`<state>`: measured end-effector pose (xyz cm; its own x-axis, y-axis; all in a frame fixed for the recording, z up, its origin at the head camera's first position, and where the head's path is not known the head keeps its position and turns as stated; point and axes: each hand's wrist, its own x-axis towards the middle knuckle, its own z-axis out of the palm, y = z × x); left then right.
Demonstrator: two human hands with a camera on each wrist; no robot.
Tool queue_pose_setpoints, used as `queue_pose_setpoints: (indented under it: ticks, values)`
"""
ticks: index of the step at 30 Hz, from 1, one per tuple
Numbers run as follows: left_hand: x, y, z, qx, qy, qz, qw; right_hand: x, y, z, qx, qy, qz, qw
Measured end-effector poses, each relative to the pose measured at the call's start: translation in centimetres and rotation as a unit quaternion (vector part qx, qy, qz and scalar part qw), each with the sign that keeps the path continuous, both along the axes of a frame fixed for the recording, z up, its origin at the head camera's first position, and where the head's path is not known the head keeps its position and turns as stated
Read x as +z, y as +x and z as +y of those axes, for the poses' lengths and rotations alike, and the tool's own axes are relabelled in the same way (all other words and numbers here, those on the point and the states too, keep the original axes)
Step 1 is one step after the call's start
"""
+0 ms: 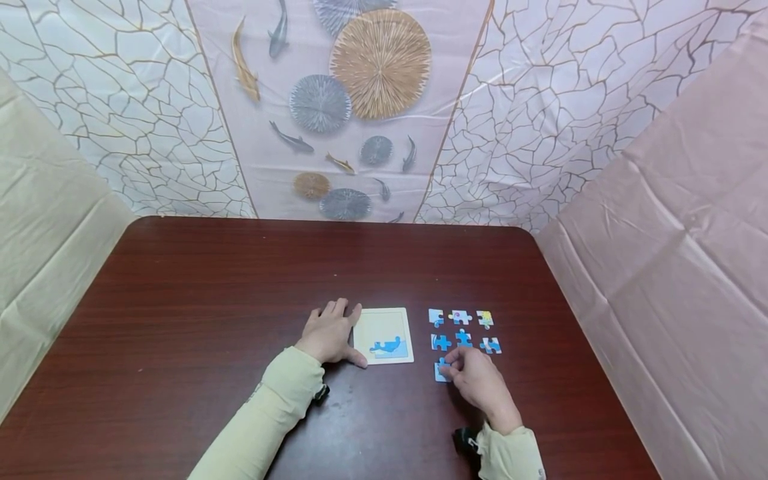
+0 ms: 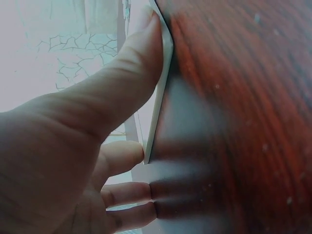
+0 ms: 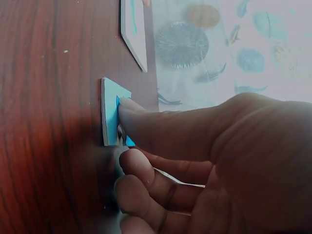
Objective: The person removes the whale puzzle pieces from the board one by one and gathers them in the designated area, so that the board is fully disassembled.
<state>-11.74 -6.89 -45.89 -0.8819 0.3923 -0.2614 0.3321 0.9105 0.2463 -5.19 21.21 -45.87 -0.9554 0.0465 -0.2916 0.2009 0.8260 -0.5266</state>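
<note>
A square cream puzzle board [image 1: 381, 327] lies on the table with a blue picture part fitted at its lower right. My left hand [image 1: 329, 335] is spread at the board's left side; its straight thumb [image 2: 139, 58] and index finger touch the edge. To the right, my right hand [image 1: 477, 381] pinches a light blue jigsaw piece [image 3: 111, 114] at the table surface. The thumb lies on the piece, and the other fingers are curled beside it, partly hiding it. Beyond that hand lie loose jigsaw pieces, among them a blue one [image 1: 441, 342] and a yellow-marked one [image 1: 485, 319].
The dark red-brown table [image 1: 198, 300] carries the board and the pieces in short rows. A patterned cloth [image 1: 336, 167] hangs behind its far edge. Pale cloth walls [image 1: 666, 267] stand on both sides.
</note>
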Motion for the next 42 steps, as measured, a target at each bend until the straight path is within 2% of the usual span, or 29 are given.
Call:
queue_pose_setpoints:
  ticks: [15, 24, 42]
  values:
    - [-0.07, 0.1, -0.08, -0.002, 0.009, 0.001, 1.0, 0.32, -0.18, -0.14, -0.003, 0.018, -0.023, 0.9996]
    - [0.01, 0.14, -0.05, -0.001, 0.009, 0.0, 1.0, 0.61, -0.24, -0.11, 0.012, 0.028, -0.021, 0.9993]
    - [0.02, 0.13, -0.1, -0.001, 0.013, 0.004, 0.9999, 0.65, -0.55, -0.17, 0.014, 0.049, -0.034, 0.9981]
